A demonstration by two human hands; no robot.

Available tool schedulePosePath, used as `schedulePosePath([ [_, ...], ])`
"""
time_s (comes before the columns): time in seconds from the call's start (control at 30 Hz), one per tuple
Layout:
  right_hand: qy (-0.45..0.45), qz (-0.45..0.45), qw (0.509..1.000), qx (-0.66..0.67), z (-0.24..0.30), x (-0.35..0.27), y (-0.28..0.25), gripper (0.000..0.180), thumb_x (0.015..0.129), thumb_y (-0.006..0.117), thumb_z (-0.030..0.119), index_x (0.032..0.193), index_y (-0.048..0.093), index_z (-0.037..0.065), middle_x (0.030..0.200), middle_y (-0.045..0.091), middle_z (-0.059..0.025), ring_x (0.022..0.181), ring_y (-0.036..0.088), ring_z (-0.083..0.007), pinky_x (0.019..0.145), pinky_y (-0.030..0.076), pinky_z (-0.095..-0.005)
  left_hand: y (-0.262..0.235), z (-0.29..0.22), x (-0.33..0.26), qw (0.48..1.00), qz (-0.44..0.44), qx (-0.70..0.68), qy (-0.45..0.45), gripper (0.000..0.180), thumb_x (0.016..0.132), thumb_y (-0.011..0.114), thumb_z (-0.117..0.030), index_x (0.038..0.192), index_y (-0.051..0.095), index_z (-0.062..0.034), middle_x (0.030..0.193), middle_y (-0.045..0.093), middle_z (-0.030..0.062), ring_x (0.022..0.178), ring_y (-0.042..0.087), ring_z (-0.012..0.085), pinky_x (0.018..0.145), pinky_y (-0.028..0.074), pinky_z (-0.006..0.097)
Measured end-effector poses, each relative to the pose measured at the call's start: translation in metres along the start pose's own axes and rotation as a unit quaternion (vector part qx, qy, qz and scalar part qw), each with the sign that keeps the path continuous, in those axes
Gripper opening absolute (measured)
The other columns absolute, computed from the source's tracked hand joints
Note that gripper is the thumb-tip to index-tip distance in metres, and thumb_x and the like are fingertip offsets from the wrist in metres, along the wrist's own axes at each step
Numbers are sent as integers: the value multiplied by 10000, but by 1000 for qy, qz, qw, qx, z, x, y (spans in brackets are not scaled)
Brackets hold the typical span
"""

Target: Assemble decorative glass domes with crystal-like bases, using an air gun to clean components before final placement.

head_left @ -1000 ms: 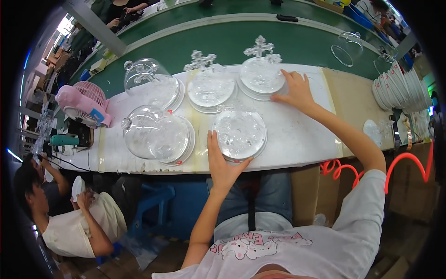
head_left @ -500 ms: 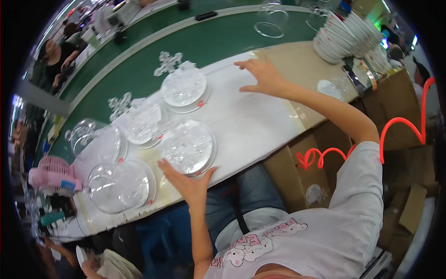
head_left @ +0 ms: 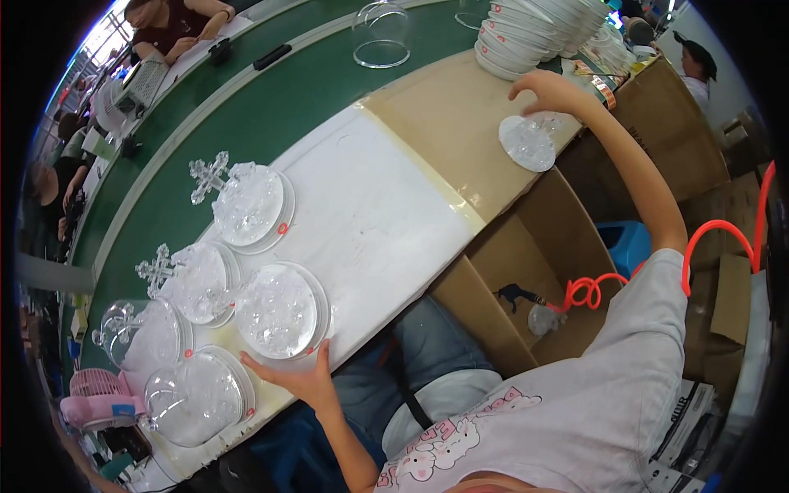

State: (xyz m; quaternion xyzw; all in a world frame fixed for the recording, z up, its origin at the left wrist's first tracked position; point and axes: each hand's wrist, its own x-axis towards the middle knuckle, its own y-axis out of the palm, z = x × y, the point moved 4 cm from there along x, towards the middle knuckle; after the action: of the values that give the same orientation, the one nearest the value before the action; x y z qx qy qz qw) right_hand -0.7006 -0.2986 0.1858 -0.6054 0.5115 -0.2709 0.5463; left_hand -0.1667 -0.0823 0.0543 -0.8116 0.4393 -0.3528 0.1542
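Note:
My left hand (head_left: 300, 380) is open, its thumb and fingers spread beside the near edge of a round white base (head_left: 279, 311) topped with see-through plastic pieces. My right hand (head_left: 552, 92) reaches to the far right, fingers curved and apart with nothing between them. Just below it lies a white disc (head_left: 526, 145) with see-through pieces on it. Two more bases, each with a snowflake-shaped see-through piece (head_left: 209, 176) at its far left, stand farther off. Domed bases (head_left: 182, 408) sit at the left end.
White bowl-like parts (head_left: 526, 37) are stacked at the far right. Beyond the white table (head_left: 370, 197) runs a green belt (head_left: 320, 99) carrying a see-through dome (head_left: 382, 37). A pink fan (head_left: 103, 398) stands left. An open carton (head_left: 526, 263) and a red coiled hose (head_left: 588, 292) are at right.
My view has swung to the right. My right hand has moved from over the white table to the white disc at the far right. My left hand stays beside the near base.

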Motion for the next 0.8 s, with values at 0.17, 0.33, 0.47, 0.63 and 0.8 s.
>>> schedulePosePath([
  [0.17,235,-167,957,-24,-41,32,-27,345,818,538,446,891,664,134,851,637,-100,817,614,-293,679,479,-422,-1,-1,1,1000,-21,6,3,1050,642,783,-262,1409,109,-16,1456,135,185,1355,132,346,1099,109,464],
  [0.33,275,-439,829,-208,-131,66,-49,328,870,492,405,943,634,119,887,635,-96,839,614,-301,664,495,-445,4,10,-3,995,-60,45,63,987,731,690,-437,1405,118,1,1449,162,209,1344,163,375,1087,134,480],
  [0.47,382,-338,854,-105,-168,107,-57,308,852,517,389,956,640,127,955,642,-109,912,609,-316,724,491,-448,3,9,-4,989,-90,82,81,956,767,627,-515,1400,134,6,1435,197,229,1329,189,407,1070,152,516],
  [0.63,446,-307,839,52,-178,129,-49,306,797,522,312,1015,655,142,1028,649,-128,946,622,-330,793,460,-472,-1,7,-10,983,-90,128,100,921,780,616,-493,1392,152,16,1417,243,225,1324,220,386,1075,150,488],
  [0.8,379,-493,766,165,-195,99,-72,338,809,593,366,1034,658,122,963,668,-80,885,630,-252,746,478,-333,4,3,-12,984,-73,123,107,908,783,608,-498,1387,168,19,1413,252,225,1320,228,387,1078,143,486],
])
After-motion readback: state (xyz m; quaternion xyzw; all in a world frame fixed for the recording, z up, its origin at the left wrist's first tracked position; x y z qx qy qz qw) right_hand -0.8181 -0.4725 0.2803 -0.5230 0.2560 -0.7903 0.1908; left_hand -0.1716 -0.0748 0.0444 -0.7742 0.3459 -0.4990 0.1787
